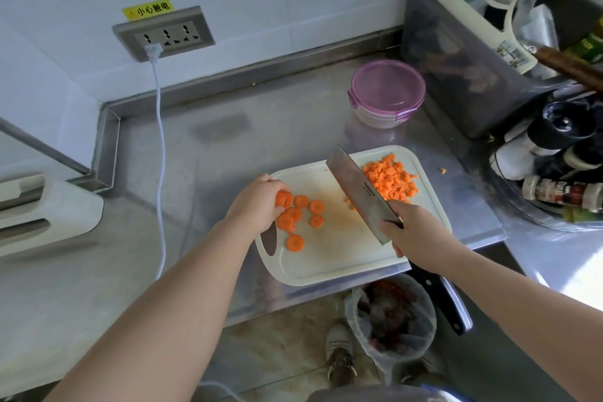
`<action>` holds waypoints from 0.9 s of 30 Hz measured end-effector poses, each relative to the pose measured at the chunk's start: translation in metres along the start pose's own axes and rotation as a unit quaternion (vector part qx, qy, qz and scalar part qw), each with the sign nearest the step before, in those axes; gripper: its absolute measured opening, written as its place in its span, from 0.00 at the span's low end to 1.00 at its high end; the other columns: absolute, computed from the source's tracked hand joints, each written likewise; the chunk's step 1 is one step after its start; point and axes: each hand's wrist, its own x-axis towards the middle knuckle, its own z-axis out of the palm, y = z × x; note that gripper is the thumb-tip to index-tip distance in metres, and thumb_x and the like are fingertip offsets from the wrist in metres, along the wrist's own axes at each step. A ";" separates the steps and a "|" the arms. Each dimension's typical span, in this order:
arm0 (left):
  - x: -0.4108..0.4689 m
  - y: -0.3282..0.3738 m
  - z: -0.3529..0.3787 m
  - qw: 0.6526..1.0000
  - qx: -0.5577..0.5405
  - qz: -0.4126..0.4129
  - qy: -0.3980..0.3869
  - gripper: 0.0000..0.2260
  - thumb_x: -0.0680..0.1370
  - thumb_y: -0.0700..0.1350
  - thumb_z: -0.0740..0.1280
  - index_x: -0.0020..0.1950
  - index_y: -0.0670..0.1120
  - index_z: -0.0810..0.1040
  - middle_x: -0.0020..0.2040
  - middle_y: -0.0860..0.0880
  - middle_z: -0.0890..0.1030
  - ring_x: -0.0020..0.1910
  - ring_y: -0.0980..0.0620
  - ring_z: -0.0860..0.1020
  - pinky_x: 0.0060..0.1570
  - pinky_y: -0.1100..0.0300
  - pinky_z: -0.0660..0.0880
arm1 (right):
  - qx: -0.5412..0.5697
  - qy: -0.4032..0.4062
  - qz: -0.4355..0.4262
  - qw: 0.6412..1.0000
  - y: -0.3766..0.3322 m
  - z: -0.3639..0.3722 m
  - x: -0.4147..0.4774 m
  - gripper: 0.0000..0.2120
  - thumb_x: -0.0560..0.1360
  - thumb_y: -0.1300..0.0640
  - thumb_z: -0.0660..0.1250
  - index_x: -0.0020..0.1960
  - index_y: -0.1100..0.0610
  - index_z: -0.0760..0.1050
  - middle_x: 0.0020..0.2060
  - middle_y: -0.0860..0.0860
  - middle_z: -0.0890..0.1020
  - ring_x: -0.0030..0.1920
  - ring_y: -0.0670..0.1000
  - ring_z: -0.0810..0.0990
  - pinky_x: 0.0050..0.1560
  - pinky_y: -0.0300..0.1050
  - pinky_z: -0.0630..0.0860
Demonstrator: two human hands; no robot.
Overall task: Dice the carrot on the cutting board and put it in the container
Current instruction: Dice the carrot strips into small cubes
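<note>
Over the white plastic cutting board [332, 251] now. The left hand [257, 201] has its fingers curled down onto the orange carrot rounds [300, 215] and pinches the far one at its fingertips. The rest of the rounds lie flat, scattered just to that hand's right on the left half of the board. The right hand [414, 235] is clenched round the handle of the steel cleaver [362, 192]. The blade hangs over the middle of the board, and its long axis runs diagonally from the near right to the far left.

Beyond the blade, in the far right corner, sits the heap of small orange carrot dice [390, 179]. One stray cube lies off the board on the stainless-steel bench [195, 153]. The round clear container with the purple clip lid [386, 91] stands farther back on the right, apart from the board, with its lid on.

So the uncut rounds lie left of the blade, nearer the left hand. That hand looks set to gather them under the edge. The dicing seems a good half done.
</note>
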 end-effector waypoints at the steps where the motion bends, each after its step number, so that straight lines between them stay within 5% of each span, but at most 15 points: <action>1: -0.001 0.000 0.000 1.000 -0.014 -0.004 0.003 0.17 0.75 0.41 0.69 0.64 0.50 0.76 0.60 0.49 0.72 0.59 0.48 0.74 0.59 0.54 0.71 | -0.002 -0.001 0.001 1.000 0.000 0.000 0.000 0.09 0.79 0.60 0.56 0.57 0.58 0.72 0.32 0.51 0.75 0.29 0.48 0.73 0.23 0.30 0.66; 11: -0.008 -0.016 -0.009 0.983 -0.144 -0.059 0.098 0.16 0.73 0.40 0.72 0.61 0.45 0.78 0.55 0.48 0.79 0.51 0.48 0.79 0.53 0.58 0.74 | -0.004 -0.010 -0.005 1.000 -0.005 0.000 0.002 0.07 0.80 0.60 0.57 0.55 0.57 0.71 0.32 0.50 0.75 0.30 0.47 0.72 0.23 0.29 0.66; 27: -0.003 0.014 0.000 0.997 0.022 -0.048 0.057 0.19 0.76 0.48 0.66 0.67 0.53 0.72 0.63 0.52 0.75 0.60 0.50 0.75 0.53 0.56 0.72 | 0.001 -0.015 -0.003 1.000 -0.002 -0.003 0.004 0.08 0.79 0.60 0.56 0.56 0.58 0.72 0.32 0.50 0.75 0.29 0.46 0.72 0.24 0.31 0.67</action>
